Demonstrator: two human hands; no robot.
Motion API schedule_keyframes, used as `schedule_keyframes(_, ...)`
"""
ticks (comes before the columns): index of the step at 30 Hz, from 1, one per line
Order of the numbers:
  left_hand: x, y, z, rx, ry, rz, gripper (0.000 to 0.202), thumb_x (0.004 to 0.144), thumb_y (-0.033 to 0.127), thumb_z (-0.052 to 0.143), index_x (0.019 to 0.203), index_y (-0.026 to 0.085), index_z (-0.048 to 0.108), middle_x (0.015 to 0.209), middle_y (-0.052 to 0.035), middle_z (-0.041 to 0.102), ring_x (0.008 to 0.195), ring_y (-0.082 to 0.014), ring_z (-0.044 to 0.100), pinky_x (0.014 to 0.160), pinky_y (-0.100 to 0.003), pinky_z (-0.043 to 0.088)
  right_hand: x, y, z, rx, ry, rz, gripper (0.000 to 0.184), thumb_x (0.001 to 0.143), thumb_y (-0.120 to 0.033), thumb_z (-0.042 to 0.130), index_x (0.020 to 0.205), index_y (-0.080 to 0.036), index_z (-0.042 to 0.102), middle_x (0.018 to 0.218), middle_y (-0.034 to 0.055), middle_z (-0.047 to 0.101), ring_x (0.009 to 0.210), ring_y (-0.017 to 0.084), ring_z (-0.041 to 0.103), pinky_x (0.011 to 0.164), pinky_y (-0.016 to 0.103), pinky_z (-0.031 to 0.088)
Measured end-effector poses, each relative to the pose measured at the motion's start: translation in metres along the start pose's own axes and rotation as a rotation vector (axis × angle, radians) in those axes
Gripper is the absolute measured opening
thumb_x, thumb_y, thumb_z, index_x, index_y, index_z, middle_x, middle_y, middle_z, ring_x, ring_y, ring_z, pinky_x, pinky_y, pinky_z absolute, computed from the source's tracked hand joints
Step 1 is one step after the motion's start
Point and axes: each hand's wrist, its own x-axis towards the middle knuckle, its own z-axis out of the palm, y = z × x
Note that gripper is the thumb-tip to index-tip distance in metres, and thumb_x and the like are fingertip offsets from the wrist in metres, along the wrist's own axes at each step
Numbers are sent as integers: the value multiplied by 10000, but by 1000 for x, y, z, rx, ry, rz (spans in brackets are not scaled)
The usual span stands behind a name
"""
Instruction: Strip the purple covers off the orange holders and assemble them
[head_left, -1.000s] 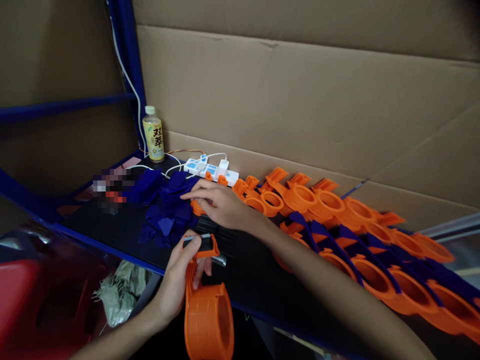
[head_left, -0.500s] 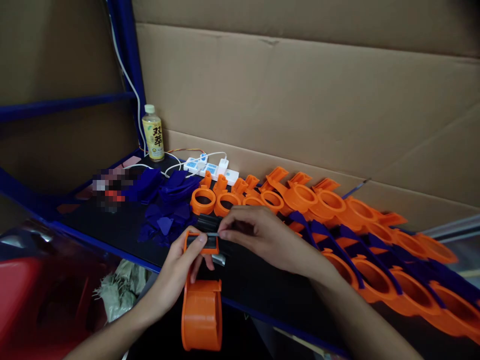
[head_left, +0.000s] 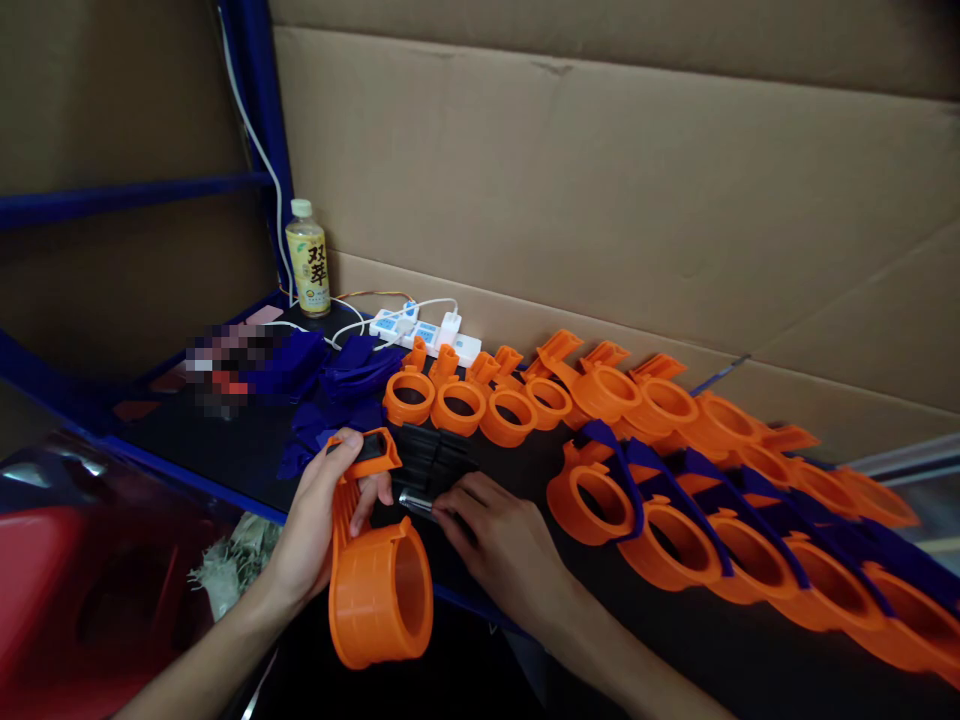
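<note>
My left hand (head_left: 319, 510) is closed around an orange tape dispenser (head_left: 371, 600), a plastic body with a wide ring hanging low and a small rectangular head at the top. My left thumb presses on a black piece (head_left: 367, 448) set in that head. Lower on the bench, my right hand (head_left: 499, 530) reaches down with bent fingers pinched at the right end of a shiny metal strip (head_left: 416, 502). Black plastic strips (head_left: 439, 455) lie just behind it. The undersides of my right fingers are hidden.
Rows of orange dispensers (head_left: 667, 540), several with blue parts, cover the right side. Blue pieces (head_left: 360, 370) are heaped at the left. A white power strip (head_left: 427, 335) and a bottle (head_left: 307, 260) stand by the cardboard wall (head_left: 600, 180). A red stool (head_left: 45, 600) is lower left.
My right hand has moved from the dispenser's head down to the metal strip on the bench. My left hand has shifted left and tilted the dispenser, so its ring opening now faces right.
</note>
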Motion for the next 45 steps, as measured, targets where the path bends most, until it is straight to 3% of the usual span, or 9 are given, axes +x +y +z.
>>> schedule_keyframes(7, 2, -3, -2, 53, -30, 15, 307, 966, 442, 496, 791, 191, 512, 481, 53, 495, 422, -86, 343, 518, -222, 339, -2, -2, -15, 140, 95, -33, 197, 983, -260, 520, 1017, -228, 712, 960, 49, 687, 881, 153, 659, 726, 270, 540)
schedule_keyframes(10, 1, -10, -1, 127, -63, 6, 260, 965, 428, 519, 855, 193, 522, 558, 41, 579, 408, -71, 344, 470, -215, 297, -2, -9, -35, 261, 252, -23, 232, 968, -243, 555, 1164, -236, 678, 1076, 57, 674, 954, 143, 653, 808, 264, 551)
schedule_keyframes(13, -1, -19, 4, 256, -147, -8, 250, 954, 445, 550, 918, 198, 543, 629, 31, 619, 411, -66, 378, 438, -209, 287, 4, -14, -46, 238, 260, -110, 382, 920, -275, 641, 1300, -253, 615, 1197, 69, 643, 1076, 174, 621, 876, 300, 546)
schedule_keyframes(18, 0, -27, 8, 333, -193, -12, 275, 970, 464, 517, 915, 196, 546, 646, 32, 614, 418, -67, 390, 441, -213, 304, 14, -6, -44, 238, 272, -175, 236, 922, -232, 634, 1152, -244, 687, 1057, 45, 686, 990, 167, 628, 825, 306, 538)
schedule_keyframes(26, 5, -15, 5, 146, -78, -1, 322, 956, 473, 535, 825, 179, 536, 642, 17, 630, 432, -66, 367, 503, -223, 317, 21, 36, -40, 311, 347, 117, 193, 915, -345, 639, 1050, -226, 708, 991, 46, 691, 859, 166, 650, 764, 305, 534)
schedule_keyframes(32, 5, -15, 4, 93, -89, -45, 333, 950, 467, 541, 803, 169, 550, 629, 6, 631, 423, -71, 364, 499, -228, 308, 24, 58, -15, 222, 230, 267, 220, 930, -366, 596, 1004, -204, 724, 1044, 60, 724, 963, 214, 674, 858, 366, 516)
schedule_keyframes(38, 5, -18, 5, 82, -95, -80, 324, 956, 457, 533, 809, 169, 552, 624, -2, 641, 426, -76, 377, 504, -229, 320, 26, 60, -7, 234, 176, 285, 286, 973, -367, 525, 1130, -218, 712, 1131, 54, 716, 1029, 214, 670, 915, 367, 505)
schedule_keyframes(43, 4, -23, 6, 66, -115, -79, 345, 958, 470, 519, 786, 172, 550, 622, 0, 624, 442, -82, 395, 507, -230, 337, 9, 43, -25, 310, 290, 285, 334, 999, -386, 471, 1162, -210, 704, 1166, 82, 697, 1078, 220, 655, 943, 368, 507)
schedule_keyframes(45, 3, -25, 9, 57, -113, -72, 351, 950, 477, 528, 781, 171, 559, 633, -6, 627, 457, -88, 419, 514, -230, 353, -9, 26, -36, 377, 250, 249, 346, 1001, -390, 467, 1236, -239, 671, 1188, 77, 685, 1083, 208, 654, 939, 349, 518)
